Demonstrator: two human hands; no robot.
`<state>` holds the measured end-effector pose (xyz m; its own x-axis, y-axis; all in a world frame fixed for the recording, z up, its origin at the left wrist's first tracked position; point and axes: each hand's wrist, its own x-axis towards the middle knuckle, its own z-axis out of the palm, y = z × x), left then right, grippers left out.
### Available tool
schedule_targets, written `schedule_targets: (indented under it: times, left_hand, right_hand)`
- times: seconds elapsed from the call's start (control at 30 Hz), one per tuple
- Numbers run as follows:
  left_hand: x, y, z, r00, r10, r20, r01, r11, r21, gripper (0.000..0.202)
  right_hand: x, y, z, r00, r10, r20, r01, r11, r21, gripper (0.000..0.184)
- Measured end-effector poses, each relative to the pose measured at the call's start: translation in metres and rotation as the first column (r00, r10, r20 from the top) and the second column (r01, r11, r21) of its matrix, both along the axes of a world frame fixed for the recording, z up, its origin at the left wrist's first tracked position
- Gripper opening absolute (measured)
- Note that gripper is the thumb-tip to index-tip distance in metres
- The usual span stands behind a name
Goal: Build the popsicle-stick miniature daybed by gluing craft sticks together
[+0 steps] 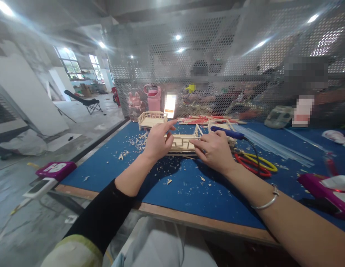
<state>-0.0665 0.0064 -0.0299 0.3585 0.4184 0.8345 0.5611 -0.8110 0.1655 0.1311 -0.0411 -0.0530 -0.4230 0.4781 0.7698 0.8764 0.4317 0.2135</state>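
Observation:
A pale wooden stick model with low railings lies on the blue table in front of me. My left hand is over its left end, thumb beside the railing, index finger stretched out and apart from the thumb. At the model's front railing, my right hand has its fingers bent, thumb and index close together on the wood. Just behind the right knuckles shows a blue pen-like tool with a black cord; whether the hand touches it is unclear. The hands cover parts of the model.
A second wooden model stands back left, near a pink bottle and a lit phone. Red and plain sticks lie behind. Clear glue sticks, a red and yellow cable coil and purple devices flank the work. Shavings are scattered.

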Motion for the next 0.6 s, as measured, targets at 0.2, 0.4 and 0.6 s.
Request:
schedule_targets:
  times: [0.2,0.4,0.6]
  left_hand:
    - [0.001,-0.001,0.001,1.0,0.002,-0.015,-0.002,1.0,0.002,0.044]
    - [-0.001,-0.001,0.001,0.999,0.018,0.029,-0.018,1.0,0.013,0.043]
    - [-0.002,0.0,0.003,0.997,0.06,-0.038,-0.06,0.998,0.013,0.034]
  right_hand:
    - [-0.006,0.001,0.002,0.997,0.029,-0.078,-0.025,0.998,0.061,0.024]
    - [0.012,0.002,0.011,0.893,-0.023,-0.449,0.074,0.993,0.095,0.029]
    - [0.021,0.001,0.014,0.792,-0.067,-0.607,0.022,0.996,-0.082,0.036]
